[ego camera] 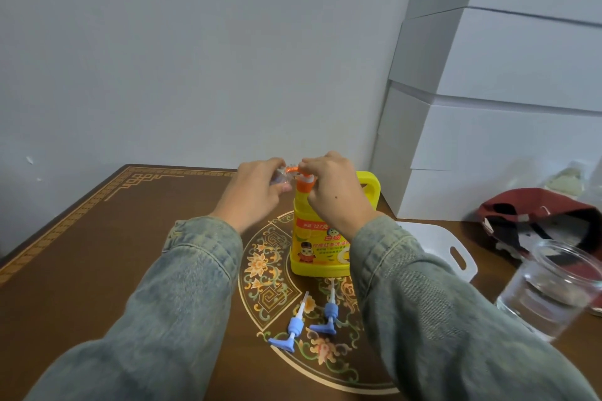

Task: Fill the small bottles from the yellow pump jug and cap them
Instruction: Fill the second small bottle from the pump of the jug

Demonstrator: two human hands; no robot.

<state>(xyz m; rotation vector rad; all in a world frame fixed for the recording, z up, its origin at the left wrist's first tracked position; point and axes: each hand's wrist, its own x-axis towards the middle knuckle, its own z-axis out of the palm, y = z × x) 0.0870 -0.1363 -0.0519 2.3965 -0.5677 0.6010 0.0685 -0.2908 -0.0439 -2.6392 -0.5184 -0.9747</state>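
Note:
The yellow pump jug (317, 242) stands upright in the middle of the table. Its orange pump head (304, 181) is under my right hand (332, 192), which rests on top of it with the fingers closed over it. My left hand (257, 192) grips a small clear bottle (280, 179) and keeps it at the orange spout, left of the jug's top. The bottle is mostly hidden by my fingers. Two blue pump caps (293, 325) (329, 316) with white tubes lie on the table in front of the jug.
A white tray with a handle (456, 257) sits right of the jug. A clear glass jar (553, 290) stands at the near right, a dark red cap (534, 221) behind it. White boxes (488, 107) are stacked at the back right. The brown table (97, 254) carries a patterned medallion.

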